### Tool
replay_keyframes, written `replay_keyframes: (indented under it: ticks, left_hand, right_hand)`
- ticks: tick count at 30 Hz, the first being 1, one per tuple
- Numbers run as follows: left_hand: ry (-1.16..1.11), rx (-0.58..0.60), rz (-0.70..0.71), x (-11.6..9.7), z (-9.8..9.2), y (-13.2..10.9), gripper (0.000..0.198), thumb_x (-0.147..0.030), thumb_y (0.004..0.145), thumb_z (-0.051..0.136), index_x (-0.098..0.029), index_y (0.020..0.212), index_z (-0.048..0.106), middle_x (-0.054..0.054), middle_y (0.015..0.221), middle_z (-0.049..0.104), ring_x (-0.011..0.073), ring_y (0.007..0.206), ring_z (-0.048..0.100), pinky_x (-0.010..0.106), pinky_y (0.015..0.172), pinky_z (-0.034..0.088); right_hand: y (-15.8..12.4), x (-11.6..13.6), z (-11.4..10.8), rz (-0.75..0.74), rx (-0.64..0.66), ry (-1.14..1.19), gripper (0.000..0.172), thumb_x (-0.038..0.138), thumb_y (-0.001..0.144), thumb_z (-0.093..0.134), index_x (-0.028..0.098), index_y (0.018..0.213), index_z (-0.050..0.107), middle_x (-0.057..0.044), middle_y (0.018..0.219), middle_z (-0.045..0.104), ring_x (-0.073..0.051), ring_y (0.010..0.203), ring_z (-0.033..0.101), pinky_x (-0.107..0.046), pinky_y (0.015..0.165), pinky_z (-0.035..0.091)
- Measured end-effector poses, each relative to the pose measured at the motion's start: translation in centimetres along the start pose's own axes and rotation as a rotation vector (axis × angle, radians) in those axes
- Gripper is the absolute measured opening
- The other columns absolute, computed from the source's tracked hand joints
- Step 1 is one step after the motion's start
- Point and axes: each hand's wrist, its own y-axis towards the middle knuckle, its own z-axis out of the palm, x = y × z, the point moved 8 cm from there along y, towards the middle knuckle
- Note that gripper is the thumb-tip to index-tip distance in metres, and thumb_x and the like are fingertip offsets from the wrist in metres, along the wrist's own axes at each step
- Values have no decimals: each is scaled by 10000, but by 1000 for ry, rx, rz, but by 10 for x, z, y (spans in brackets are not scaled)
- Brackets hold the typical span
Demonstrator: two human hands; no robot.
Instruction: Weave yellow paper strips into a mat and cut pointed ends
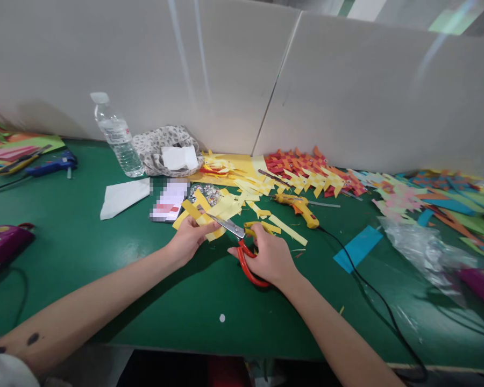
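My left hand pinches a piece of woven yellow paper strips above the green table. In my right hand is a pair of scissors with red handles, its blades pointing left at the paper beside my left fingers. Whether the blades touch the paper I cannot tell. Loose pale yellow strips lie just beyond and to the right of the scissors. Behind my left hand sits a clump of small shiny pieces, partly hidden by paper.
A yellow glue gun trails its cord rightward. A water bottle, a patterned cloth bag and a phone stand or lie at the back left. Red woven paper shapes, a blue strip and a plastic bag are rightward.
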Motion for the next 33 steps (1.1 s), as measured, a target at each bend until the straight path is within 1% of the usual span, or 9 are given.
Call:
replay_keyframes:
  ticks: [4, 10, 15, 18, 22, 27, 33]
  left_hand:
    - [-51, 17, -16, 0, 4, -1, 289, -193, 626, 787, -152, 895, 692, 62, 940, 730, 162, 804, 684, 228, 713, 529]
    - [-95, -4, -17, 0, 1, -1, 239, -233, 664, 770, -151, 878, 701, 60, 889, 737, 155, 770, 690, 218, 709, 543]
    - [-89, -36, -35, 1, -2, 0, 240, -220, 653, 779, -149, 869, 703, 59, 891, 739, 151, 757, 690, 202, 668, 550]
    - [-105, -37, -26, -1, -1, 0, 259, -211, 649, 779, -154, 887, 698, 61, 944, 733, 170, 806, 691, 221, 695, 558]
    - [-98, -51, -25, -2, -1, -1, 276, -213, 645, 779, -145, 898, 691, 62, 947, 733, 175, 801, 692, 234, 705, 560]
    - [-77, -50, -27, -1, -2, 0, 301, -230, 644, 781, -133, 914, 689, 73, 952, 732, 186, 817, 692, 240, 718, 558]
    - [-72, -28, -17, 2, -4, 3, 298, -239, 656, 775, -136, 923, 693, 77, 979, 728, 201, 862, 688, 250, 733, 562]
  right_hand:
    - [1, -1, 1, 25, -6, 13, 440, 610, 724, 542, 207, 874, 449, 10, 558, 564, -183, 473, 549, -251, 446, 281]
    - [0, -2, 1, 40, 1, -13, 459, 633, 721, 533, 206, 868, 451, -10, 578, 596, -214, 529, 602, -254, 455, 296]
    - [0, -3, 2, 44, -1, -39, 468, 640, 724, 524, 203, 878, 455, 2, 538, 576, -216, 499, 589, -258, 444, 284]
    - [1, -3, 2, 56, 4, -42, 475, 637, 722, 526, 198, 889, 456, 2, 535, 576, -211, 480, 581, -262, 445, 293]
    - [1, -4, 2, 65, 6, -31, 477, 633, 718, 533, 198, 898, 453, -8, 559, 592, -213, 498, 593, -260, 449, 308]
    - [1, -6, 4, 78, 5, -20, 440, 617, 727, 525, 209, 864, 435, 14, 523, 557, -194, 441, 548, -260, 430, 291]
    - [2, -7, 4, 91, 36, -5, 410, 596, 735, 522, 219, 849, 412, 21, 512, 537, -188, 443, 532, -260, 439, 285]
